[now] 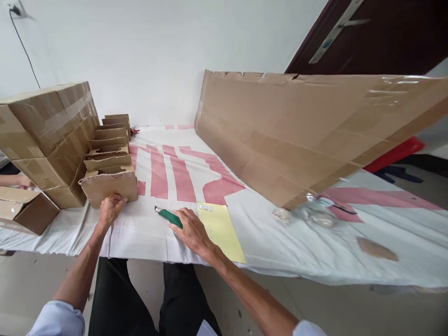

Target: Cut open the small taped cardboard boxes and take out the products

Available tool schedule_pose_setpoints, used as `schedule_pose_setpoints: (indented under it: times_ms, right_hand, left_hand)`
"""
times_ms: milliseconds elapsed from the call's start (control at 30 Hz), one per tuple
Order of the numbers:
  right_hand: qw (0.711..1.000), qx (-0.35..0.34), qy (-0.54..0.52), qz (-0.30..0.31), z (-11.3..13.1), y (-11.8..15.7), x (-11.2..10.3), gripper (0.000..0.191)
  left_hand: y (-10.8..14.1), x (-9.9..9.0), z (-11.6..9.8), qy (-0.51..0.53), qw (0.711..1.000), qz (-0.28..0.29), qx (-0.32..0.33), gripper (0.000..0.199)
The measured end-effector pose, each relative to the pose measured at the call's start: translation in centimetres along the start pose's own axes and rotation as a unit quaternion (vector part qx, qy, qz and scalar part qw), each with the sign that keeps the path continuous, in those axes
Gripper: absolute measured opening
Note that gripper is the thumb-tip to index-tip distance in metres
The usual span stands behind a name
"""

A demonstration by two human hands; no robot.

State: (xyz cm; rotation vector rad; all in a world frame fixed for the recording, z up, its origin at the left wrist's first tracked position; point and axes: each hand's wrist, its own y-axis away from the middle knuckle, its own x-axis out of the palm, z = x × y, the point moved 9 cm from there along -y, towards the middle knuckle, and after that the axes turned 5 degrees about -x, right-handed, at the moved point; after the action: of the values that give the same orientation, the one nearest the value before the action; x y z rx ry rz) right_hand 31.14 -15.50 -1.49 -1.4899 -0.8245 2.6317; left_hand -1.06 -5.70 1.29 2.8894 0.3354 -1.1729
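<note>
My left hand (111, 209) is at the lower front of a folded cardboard piece (109, 189), its fingers curled against it. This piece stands upright at the near end of a row of similar cardboard pieces (111, 135). My right hand (192, 231) has its fingers closed around the rear of a green utility knife (170, 216), held low over the white cloth. The knife's blade end points left, toward the cardboard row. Beside the right hand lies a yellow sheet (227, 233) with small printed marks, partly covered by the hand and wrist.
Taped cartons (49, 135) are stacked at left, with a smaller carton (35, 214) in front and another person's hand (24, 180) behind it. A large cardboard sheet (280, 135) leans at right. Clear tape rolls (282, 214) lie by its corner on the white-and-pink cloth (261, 238).
</note>
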Motion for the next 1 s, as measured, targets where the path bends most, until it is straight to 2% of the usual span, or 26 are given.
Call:
schedule_pose_setpoints:
  times_ms: [100, 300, 433, 567, 733, 1000]
  right_hand:
    - [1.0, 0.008, 0.028, -0.011, -0.5, 1.5, 0.8, 0.028]
    - [0.998, -0.001, 0.048, -0.043, -0.9, 2.2, 1.6, 0.029]
    - [0.998, -0.005, 0.045, -0.054, -0.9, 2.5, 1.7, 0.029]
    - [0.998, 0.002, 0.036, -0.06, -1.0, 2.6, 1.6, 0.03]
    - [0.997, 0.008, 0.034, -0.062, -1.2, 2.7, 1.6, 0.03]
    - [0.997, 0.003, 0.04, -0.06, -1.3, 2.9, 1.8, 0.031]
  left_hand:
    - [-1.8, -0.3, 0.5, -0.027, 1.0, -0.009, -0.008, 0.027]
    - [-5.2, -1.1, 1.0, -0.05, 0.998, -0.026, -0.017, 0.034]
    - [-6.9, -1.2, 1.2, -0.04, 0.999, -0.017, -0.015, 0.039]
    - [-8.5, -0.7, 1.5, -0.034, 0.999, -0.002, -0.021, 0.043]
    - [-11.0, 0.5, 1.8, -0.03, 0.999, 0.016, -0.041, 0.036]
    - [-14.8, 1.8, 0.7, 0.003, 0.998, 0.041, -0.048, 0.035]
